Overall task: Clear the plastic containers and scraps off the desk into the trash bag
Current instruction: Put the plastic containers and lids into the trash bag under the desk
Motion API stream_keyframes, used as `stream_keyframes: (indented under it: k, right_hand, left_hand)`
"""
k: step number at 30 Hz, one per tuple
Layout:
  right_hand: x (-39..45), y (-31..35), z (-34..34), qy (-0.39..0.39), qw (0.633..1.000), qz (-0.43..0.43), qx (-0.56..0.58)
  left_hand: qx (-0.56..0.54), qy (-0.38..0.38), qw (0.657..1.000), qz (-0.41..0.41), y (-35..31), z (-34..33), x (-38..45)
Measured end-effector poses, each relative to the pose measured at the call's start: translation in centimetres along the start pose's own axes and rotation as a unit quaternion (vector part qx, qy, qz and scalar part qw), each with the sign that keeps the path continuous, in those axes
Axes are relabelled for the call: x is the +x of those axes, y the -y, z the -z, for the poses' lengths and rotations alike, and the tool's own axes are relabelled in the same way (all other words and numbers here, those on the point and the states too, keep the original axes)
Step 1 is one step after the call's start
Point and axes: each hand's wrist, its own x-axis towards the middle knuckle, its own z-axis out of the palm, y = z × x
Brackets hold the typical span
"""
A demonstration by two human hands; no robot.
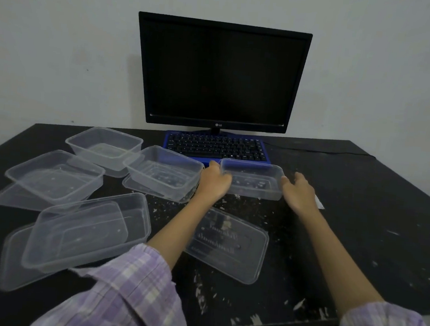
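Two hands are flanking one clear container sitting near the far-middle of the surface, just in front of the blue keyboard. Your left hand is pressing against its left end, fingers curling onto the rim. Your right hand is sitting at its right end, fingers spread loosely; I cannot tell whether they are touching the wall. The container is still resting on the surface.

Four more clear containers are lying toward the left side: one near the far-left part, one just left of your left hand and sitting on a flat lid, one at the left edge over another lid, and one near the front-left, also overlapping a lid.

A flat clear lid is lying between your forearms toward the front. White scraps are scattering across the middle of the surface, thickest under and around the held container. A small white scrap is peeking out just right of your right hand. The dark monitor is standing at the far edge behind the keyboard.
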Motion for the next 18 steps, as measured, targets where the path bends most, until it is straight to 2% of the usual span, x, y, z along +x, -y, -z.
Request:
stream_keyframes:
  k: [4, 6, 11, 14, 18]
  right_hand:
    - [-3.2, -0.2, 0.6, -0.016, 0.998, 0.053, -0.037]
    - [-4.8, -0.4, 0.6, -0.016, 0.997, 0.068, -0.046]
    - [-8.1, -0.5, 0.3, 0.055, 0.995, 0.035, -0.074]
    - [-9.4, -0.7, 0.0, 0.055, 0.994, 0.022, -0.096]
    - [-10.4, -0.9, -0.5, 0.054, 0.992, -0.006, -0.113]
  left_hand:
    - [0.058, -0.008, 0.996, -0.069, 0.6, 0.8, -3.5]
    - [0.072, -0.002, 0.994, -0.077, 1.1, 1.3, -5.3]
    - [0.142, 0.019, 0.989, -0.046, 2.6, 2.5, -8.6]
    - [0.176, 0.05, 0.983, -0.013, 3.2, 2.9, -9.2]
    - [0.184, 0.054, 0.981, 0.003, 3.4, 3.0, -9.5]
